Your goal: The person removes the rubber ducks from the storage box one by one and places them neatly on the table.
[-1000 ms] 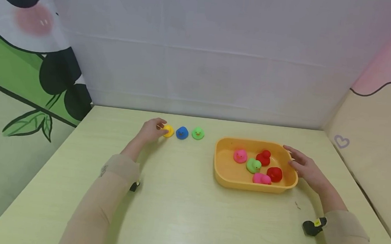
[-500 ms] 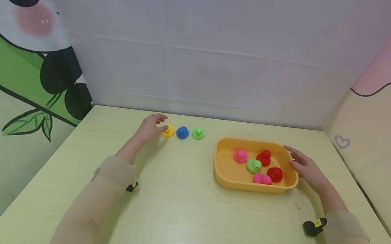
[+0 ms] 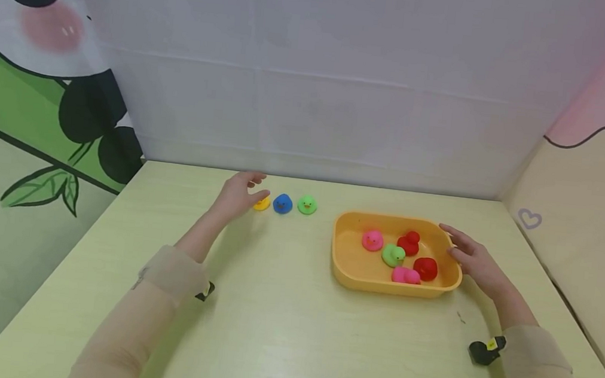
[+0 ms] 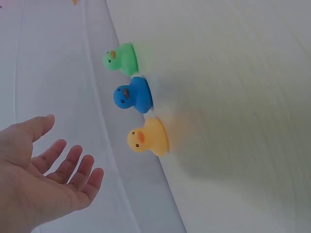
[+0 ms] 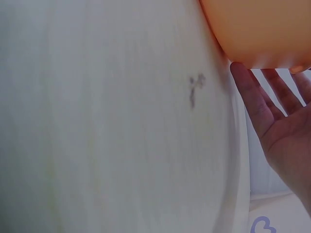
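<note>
A yellow rubber duck (image 4: 150, 138), a blue rubber duck (image 4: 135, 94) and a green rubber duck (image 4: 124, 59) stand in a row near the table's back edge. My left hand (image 3: 235, 196) hovers at the left end of this row with loosely bent fingers and nothing in them. In the head view it partly covers the yellow duck; the left wrist view shows a gap between them. At the right end of an orange plastic basin (image 3: 346, 271), my right hand (image 3: 476, 264) rests its fairly straight fingers against the wall (image 5: 262, 39).
Inside the basin lie pink ducks (image 3: 372, 241), red ducks (image 3: 425, 269) and a light green duck (image 3: 393, 255). A pale fabric backdrop (image 3: 309, 117) rises behind the wooden table (image 3: 279, 331). A small dark mark (image 3: 461, 317) is on the tabletop near the right wrist.
My left hand has come off the yellow duck, rising slightly and moving back. The duck stays at the left of the row. My right hand and the basin have not visibly moved.
</note>
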`<state>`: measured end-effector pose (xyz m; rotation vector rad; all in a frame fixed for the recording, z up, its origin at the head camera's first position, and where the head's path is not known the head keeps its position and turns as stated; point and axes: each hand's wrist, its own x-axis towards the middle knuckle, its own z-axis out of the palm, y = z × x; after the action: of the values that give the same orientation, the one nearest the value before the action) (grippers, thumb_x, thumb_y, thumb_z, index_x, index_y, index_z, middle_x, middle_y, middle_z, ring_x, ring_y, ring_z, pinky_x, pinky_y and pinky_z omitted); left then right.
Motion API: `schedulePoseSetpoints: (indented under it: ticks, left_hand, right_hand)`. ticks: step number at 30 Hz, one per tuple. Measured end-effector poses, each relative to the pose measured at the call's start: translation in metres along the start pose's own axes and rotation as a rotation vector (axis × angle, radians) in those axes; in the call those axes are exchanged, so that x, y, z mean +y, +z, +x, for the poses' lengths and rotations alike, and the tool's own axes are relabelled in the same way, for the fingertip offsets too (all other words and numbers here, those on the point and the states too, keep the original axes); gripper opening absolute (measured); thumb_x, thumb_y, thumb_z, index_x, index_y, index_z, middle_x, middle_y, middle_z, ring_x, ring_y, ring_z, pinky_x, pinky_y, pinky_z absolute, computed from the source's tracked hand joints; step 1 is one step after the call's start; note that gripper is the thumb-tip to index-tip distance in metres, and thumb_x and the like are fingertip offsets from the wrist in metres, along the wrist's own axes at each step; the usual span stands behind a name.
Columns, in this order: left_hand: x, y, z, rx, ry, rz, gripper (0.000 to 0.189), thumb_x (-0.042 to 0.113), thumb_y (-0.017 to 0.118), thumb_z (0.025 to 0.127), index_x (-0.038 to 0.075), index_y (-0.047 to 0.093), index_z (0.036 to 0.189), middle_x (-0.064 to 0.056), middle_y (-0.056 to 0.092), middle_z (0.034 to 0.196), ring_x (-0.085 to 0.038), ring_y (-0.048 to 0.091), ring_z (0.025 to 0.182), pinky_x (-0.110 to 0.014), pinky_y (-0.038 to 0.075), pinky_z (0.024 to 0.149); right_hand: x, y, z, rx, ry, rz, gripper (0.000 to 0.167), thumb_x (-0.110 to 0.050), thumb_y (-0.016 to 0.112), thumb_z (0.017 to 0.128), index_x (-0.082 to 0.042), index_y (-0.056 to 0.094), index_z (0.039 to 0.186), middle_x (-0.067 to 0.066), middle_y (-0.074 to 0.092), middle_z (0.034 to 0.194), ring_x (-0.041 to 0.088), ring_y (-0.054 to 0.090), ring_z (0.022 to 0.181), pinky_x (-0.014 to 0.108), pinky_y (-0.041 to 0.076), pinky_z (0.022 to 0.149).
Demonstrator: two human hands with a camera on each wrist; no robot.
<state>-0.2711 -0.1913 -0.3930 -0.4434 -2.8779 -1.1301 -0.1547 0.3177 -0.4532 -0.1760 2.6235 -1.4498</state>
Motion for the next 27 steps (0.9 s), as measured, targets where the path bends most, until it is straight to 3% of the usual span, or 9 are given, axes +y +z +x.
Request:
schedulePoseSetpoints:
  ticks: [10,27]
  left_hand:
    - [0.031,-0.001,-0.017,0.03,0.053,-0.045,0.048,0.025,0.063,0.091,0.005,0.05,0.132,-0.014,0.053,0.128,-0.031,0.048,0.119,-0.044,0.041,0.1]
    - [0.075,0.012,-0.043,0.03,0.202,-0.102,0.046,0.024,0.065,0.089,0.008,0.053,0.13,-0.009,0.056,0.126,-0.025,0.05,0.119,-0.043,0.042,0.1]
  right_hand:
    - [0.002,-0.001,0.001,-0.003,0.011,-0.007,0.056,-0.036,0.044,0.1,-0.024,0.023,0.15,0.023,0.022,0.152,0.046,0.035,0.128,0.035,0.054,0.08]
    - [0.0,-0.001,-0.001,-0.012,0.021,-0.005,0.056,-0.036,0.043,0.1,-0.024,0.022,0.151,0.022,0.021,0.153,0.046,0.035,0.128,0.031,0.052,0.08]
